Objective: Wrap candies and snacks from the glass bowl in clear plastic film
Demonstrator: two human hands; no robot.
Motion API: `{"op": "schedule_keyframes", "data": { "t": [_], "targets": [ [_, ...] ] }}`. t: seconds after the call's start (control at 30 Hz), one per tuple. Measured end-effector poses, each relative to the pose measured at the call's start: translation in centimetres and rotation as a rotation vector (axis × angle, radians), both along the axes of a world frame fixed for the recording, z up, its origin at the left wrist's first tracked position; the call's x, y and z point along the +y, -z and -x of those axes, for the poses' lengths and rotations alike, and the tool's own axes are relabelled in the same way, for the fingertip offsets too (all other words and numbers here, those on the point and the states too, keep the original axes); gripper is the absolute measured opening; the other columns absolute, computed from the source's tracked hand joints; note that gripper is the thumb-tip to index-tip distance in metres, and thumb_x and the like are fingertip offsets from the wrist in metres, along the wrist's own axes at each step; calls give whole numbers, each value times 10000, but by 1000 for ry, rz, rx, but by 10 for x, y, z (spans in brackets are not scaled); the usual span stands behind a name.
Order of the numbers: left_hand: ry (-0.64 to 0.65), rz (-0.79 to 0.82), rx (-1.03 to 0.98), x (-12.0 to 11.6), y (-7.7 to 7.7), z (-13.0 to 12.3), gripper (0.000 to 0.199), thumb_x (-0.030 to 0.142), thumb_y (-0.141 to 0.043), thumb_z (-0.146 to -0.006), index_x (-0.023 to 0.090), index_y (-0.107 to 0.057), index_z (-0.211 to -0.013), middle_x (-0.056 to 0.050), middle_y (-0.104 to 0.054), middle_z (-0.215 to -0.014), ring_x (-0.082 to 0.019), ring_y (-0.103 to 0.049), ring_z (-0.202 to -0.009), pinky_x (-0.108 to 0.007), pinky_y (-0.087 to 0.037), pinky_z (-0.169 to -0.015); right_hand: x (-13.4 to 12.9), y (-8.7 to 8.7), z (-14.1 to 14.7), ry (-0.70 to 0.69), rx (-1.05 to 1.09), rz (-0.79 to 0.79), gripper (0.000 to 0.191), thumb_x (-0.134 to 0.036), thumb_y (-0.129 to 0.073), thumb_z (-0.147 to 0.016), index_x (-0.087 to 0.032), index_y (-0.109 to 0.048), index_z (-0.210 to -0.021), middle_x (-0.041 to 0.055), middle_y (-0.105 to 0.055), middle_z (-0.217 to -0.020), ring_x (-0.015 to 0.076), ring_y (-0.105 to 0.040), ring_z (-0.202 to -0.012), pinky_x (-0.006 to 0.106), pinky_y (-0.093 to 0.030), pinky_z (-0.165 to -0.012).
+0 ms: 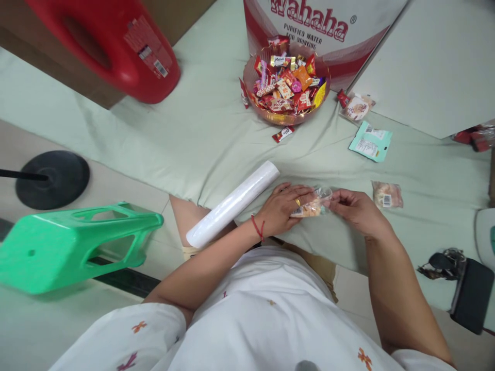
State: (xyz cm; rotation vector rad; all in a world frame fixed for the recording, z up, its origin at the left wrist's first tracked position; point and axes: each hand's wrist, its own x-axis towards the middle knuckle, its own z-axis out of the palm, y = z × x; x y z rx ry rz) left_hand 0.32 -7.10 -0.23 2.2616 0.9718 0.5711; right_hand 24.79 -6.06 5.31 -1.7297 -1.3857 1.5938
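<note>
A small clear snack packet (314,207) with pale, crumbly-looking contents is at the table's near edge, in front of my body. My left hand (281,208), with a gold ring and a red string bracelet, lies across its left part and holds it between fingers and thumb. At the right end of the packet, my right hand (350,206) pinches the clear wrapper with thumb and forefinger. Left of my hands, a white plastic-wrapped roll (234,203) slants over the edge. To the right of my right hand lies a similar snack packet (387,195) with a barcode label.
A glass bowl (266,118) full of wrapped sweets stands before a Wahaha carton (336,67). A teal packet (371,141) lies to its right, a red jug (127,62) at back left. A green stool (50,247) is at left; keys (444,263) and a black case (472,294) are at right.
</note>
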Motion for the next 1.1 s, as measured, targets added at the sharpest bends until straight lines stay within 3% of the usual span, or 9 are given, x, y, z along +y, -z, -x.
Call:
{"op": "schedule_keyframes", "data": {
  "t": [0.13,0.33,0.43,0.6,0.73,0.93,1.1],
  "targets": [
    [4,-9,-15,0,0,0,550,275,-585,-947,222,-530,-1492,-106,-547,-1556,-245,-486,-1453,-462,-271,-1228,-4,1,-10,32,-71,-50,392,-567,-783,-784,-189,-750,-884,32,-691,-810,129,-515,-656,265,-390,-593],
    [-1,-6,-4,1,2,-1,565,279,-591,-937,244,-525,-1498,-98,-560,-1544,-257,-502,-1437,-470,-278,-1224,-9,-5,-33,188,-130,-81,375,-540,-795,-751,-189,-713,-850,14,-647,-751,79,-360,-526,250,-263,-481],
    [-5,-5,-3,1,2,-1,581,258,-591,-923,252,-525,-1500,-93,-559,-1546,-257,-501,-1437,-472,-277,-1226,-12,-3,-24,196,-60,-62,401,-556,-818,-733,-189,-705,-847,-4,-616,-715,80,-360,-542,245,-268,-493],
    [-3,-13,-8,1,1,-1,586,253,-588,-923,246,-521,-1505,-101,-564,-1539,-265,-506,-1431,-483,-286,-1217,-14,4,-2,92,3,-43,428,-582,-814,-740,-180,-687,-813,-17,-583,-686,92,-391,-578,249,-292,-528],
    [-1,-9,-9,1,1,-1,585,256,-590,-925,262,-521,-1506,-97,-568,-1536,-269,-507,-1429,-488,-285,-1218,-16,6,-11,62,-50,-57,420,-596,-737,-822,-179,-687,-824,-25,-544,-658,84,-350,-555,249,-264,-515],
    [-7,-28,-43,1,4,0,583,247,-584,-914,248,-531,-1495,-101,-578,-1525,-264,-514,-1424,-486,-294,-1211,-23,8,-32,214,-21,-34,403,-578,-767,-793,-196,-652,-849,-12,-590,-740,74,-360,-530,242,-236,-479],
    [-9,-28,-44,1,5,-1,593,226,-584,-895,252,-541,-1486,-98,-580,-1524,-268,-516,-1421,-489,-301,-1207,-25,8,-16,257,59,10,430,-604,-778,-784,-196,-670,-865,-29,-548,-692,74,-314,-519,247,-208,-472]
  ]
}}
